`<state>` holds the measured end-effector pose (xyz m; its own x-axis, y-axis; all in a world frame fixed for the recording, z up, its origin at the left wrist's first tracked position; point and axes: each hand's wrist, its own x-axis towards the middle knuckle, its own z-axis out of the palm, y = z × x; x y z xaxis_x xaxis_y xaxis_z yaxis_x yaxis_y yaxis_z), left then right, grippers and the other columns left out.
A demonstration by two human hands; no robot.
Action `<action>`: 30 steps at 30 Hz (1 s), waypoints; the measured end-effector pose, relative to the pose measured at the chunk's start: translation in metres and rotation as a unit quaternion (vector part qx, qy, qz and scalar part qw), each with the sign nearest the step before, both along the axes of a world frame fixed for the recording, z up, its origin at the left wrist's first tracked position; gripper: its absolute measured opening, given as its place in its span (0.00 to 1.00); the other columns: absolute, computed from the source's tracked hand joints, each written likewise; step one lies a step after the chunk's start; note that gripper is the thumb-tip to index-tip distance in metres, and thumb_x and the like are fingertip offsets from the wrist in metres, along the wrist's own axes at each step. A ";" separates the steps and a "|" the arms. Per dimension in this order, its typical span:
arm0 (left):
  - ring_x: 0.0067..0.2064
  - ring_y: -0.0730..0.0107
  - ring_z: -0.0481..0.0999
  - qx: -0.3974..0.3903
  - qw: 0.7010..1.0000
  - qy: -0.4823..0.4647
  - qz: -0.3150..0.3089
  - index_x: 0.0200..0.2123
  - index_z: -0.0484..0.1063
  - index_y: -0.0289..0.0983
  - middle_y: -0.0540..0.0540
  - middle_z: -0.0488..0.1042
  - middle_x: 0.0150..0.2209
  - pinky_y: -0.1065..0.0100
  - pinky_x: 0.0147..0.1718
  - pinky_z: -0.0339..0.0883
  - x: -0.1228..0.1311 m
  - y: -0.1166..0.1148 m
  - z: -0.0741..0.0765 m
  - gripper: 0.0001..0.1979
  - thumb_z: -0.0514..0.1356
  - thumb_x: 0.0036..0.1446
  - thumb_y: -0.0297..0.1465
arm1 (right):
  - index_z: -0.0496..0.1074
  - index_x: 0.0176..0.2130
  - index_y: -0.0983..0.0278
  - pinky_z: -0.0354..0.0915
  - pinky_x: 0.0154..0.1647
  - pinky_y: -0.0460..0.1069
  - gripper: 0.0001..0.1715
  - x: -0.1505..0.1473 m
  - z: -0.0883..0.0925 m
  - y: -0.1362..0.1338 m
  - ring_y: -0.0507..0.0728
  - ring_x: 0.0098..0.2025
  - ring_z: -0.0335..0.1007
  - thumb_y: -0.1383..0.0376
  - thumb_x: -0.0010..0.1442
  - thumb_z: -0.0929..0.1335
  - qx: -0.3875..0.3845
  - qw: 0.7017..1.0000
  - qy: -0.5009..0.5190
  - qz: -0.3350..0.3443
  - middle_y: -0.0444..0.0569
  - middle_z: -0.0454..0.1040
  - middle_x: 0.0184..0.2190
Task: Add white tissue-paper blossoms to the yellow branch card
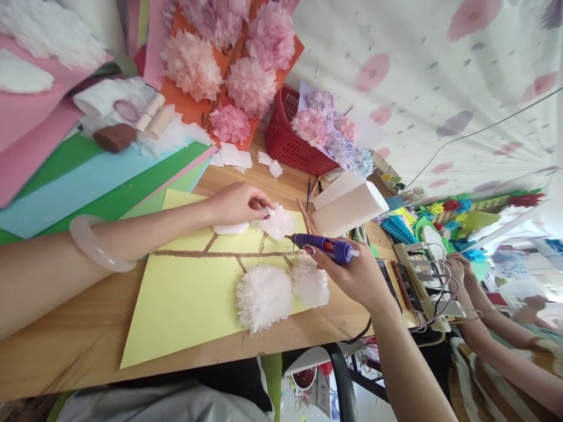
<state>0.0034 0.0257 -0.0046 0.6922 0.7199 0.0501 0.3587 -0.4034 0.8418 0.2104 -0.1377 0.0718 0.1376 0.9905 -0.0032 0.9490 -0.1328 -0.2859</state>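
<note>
2 bare hands over the yellow sheet (180, 310) on the wooden table (97, 351). Left hand (233, 205): thumb and fingers pinched together on 1 side of a white paper puff (280, 223); puff is over the sheet's far half, above the brown branch lines (196, 254). Can't tell if it rests or is held up. Right hand (347, 272): fingers clamped around a purple glue gun (324, 245), nozzle at the puff's lower edge; can't tell if the tip touches. 2 more puffs on the near half: 1 fuller puff (265, 298), 1 smaller puff (310, 284) beside it, partly behind the right hand. White roll (352, 209) just past the gun, red basket (301, 153) with pom-poms (310, 126) beyond. Co-worker's hands (460, 268) off right, near the power strip (413, 275).
</note>
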 end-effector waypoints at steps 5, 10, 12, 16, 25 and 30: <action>0.44 0.61 0.80 -0.011 1.000 -0.015 -0.005 0.45 0.81 0.38 0.45 0.83 0.42 0.67 0.44 0.69 0.000 0.001 -0.004 0.18 0.63 0.51 0.35 | 0.73 0.23 0.60 0.52 0.19 0.48 0.27 0.002 0.002 -0.002 0.52 0.20 0.62 0.43 0.59 0.68 -0.008 1.000 0.006 -0.015 0.44 0.70 0.17; 0.40 0.63 0.80 0.005 1.000 -0.009 -0.002 0.46 0.81 0.38 0.45 0.83 0.40 0.68 0.40 0.69 0.000 0.001 -0.006 0.19 0.62 0.51 0.37 | 0.77 0.30 0.60 0.58 0.21 0.47 0.26 0.005 -0.002 0.005 0.53 0.23 0.68 0.43 0.60 0.67 -0.061 0.993 0.103 -0.010 0.44 0.74 0.19; 0.40 0.63 0.79 0.005 1.000 -0.011 -0.006 0.46 0.81 0.38 0.45 0.83 0.40 0.68 0.40 0.70 0.000 0.001 -0.005 0.19 0.62 0.52 0.38 | 0.77 0.30 0.61 0.59 0.22 0.46 0.27 0.007 -0.002 0.008 0.53 0.24 0.69 0.42 0.59 0.67 -0.081 0.986 0.141 -0.028 0.45 0.75 0.20; 0.43 0.62 0.79 -0.007 1.000 -0.012 -0.011 0.45 0.81 0.37 0.44 0.83 0.43 0.68 0.42 0.70 0.000 -0.001 0.000 0.18 0.62 0.52 0.36 | 0.74 0.24 0.63 0.58 0.19 0.46 0.32 0.015 0.002 0.004 0.53 0.24 0.66 0.40 0.58 0.66 -0.082 0.968 0.226 -0.072 0.49 0.75 0.22; 0.40 0.63 0.78 -0.016 0.999 -0.042 -0.005 0.44 0.80 0.38 0.45 0.82 0.40 0.66 0.42 0.70 -0.002 -0.003 -0.001 0.21 0.63 0.49 0.42 | 0.76 0.30 0.62 0.61 0.17 0.47 0.35 0.035 -0.017 -0.035 0.54 0.22 0.66 0.34 0.54 0.65 0.017 0.944 0.300 -0.140 0.51 0.75 0.24; 0.41 0.61 0.78 -0.022 0.998 -0.046 0.020 0.43 0.78 0.39 0.44 0.81 0.41 0.65 0.41 0.71 -0.001 -0.004 -0.001 0.23 0.63 0.48 0.47 | 0.76 0.30 0.64 0.54 0.11 0.46 0.35 0.059 -0.031 -0.078 0.50 0.16 0.57 0.35 0.51 0.68 0.073 0.913 0.311 -0.254 0.50 0.73 0.22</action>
<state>0.0020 0.0219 -0.0054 0.6562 0.7503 0.0805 0.2939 -0.3524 0.8885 0.2692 -0.2158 0.0407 0.5950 0.7961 -0.1102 0.4238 -0.4274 -0.7986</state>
